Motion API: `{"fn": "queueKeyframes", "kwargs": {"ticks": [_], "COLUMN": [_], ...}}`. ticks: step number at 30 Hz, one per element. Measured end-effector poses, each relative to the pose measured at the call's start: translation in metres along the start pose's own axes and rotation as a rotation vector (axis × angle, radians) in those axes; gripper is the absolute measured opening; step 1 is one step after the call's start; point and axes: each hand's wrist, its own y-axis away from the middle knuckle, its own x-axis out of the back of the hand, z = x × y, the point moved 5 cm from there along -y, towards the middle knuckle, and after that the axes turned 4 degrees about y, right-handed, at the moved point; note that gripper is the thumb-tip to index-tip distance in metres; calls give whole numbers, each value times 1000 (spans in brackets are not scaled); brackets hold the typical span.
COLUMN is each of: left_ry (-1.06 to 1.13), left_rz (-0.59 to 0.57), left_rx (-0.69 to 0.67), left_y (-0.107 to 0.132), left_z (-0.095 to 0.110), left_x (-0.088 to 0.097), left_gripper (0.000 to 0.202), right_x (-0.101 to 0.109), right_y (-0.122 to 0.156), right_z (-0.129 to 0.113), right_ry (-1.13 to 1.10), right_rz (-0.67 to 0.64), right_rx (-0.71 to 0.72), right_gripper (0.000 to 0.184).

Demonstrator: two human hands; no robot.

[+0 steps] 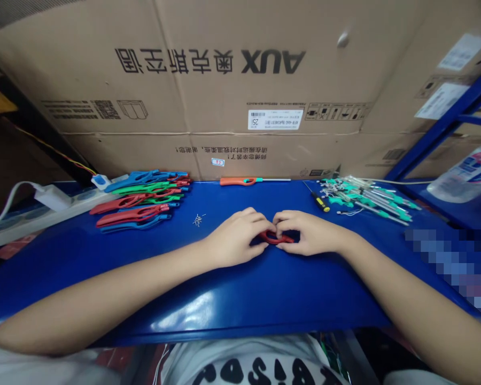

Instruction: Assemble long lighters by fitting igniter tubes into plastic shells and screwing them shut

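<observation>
Casing [273,241], long axis left-to-right, slim end rightward

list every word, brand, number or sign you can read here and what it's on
"AUX": cardboard, upside down
"奥克斯空调": cardboard, upside down
"请在搬运时对我温柔些,谢谢您!": cardboard, upside down
"师傅您辛苦了!": cardboard, upside down
"25": white label, upside down; its model code isn't surely readable
Too small, blurred or cut off: row of symbols, small sticker, right-hand labels, bottle, shirt
</observation>
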Motion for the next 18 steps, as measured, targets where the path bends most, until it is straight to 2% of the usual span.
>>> {"fn": "queueKeyframes", "kwargs": {"ticks": [2,4,8,14,18], "left_ry": [-1,19,111,180,213], "left_rz": [69,95,111,149,172], "left_rx": [72,164,226,192,208], "left_y": [13,26,42,40,40], "left_z": [-9,-20,-34,-40,-42], "left_x": [5,3,-7,-11,-10], "left_gripper": [46,54,44,33,30], "right_x": [1,1,0,1,1], "right_y": [1,0,-1,-2,-3], "right_z": [1,1,-2,3,6], "right_ry": [15,15,-13,-50,-66], "right_rz": [-12,-20,-19,22,51], "right_rx": [1,4,-2,-66,-45], "right_gripper": [16,22,28,27,27]}}
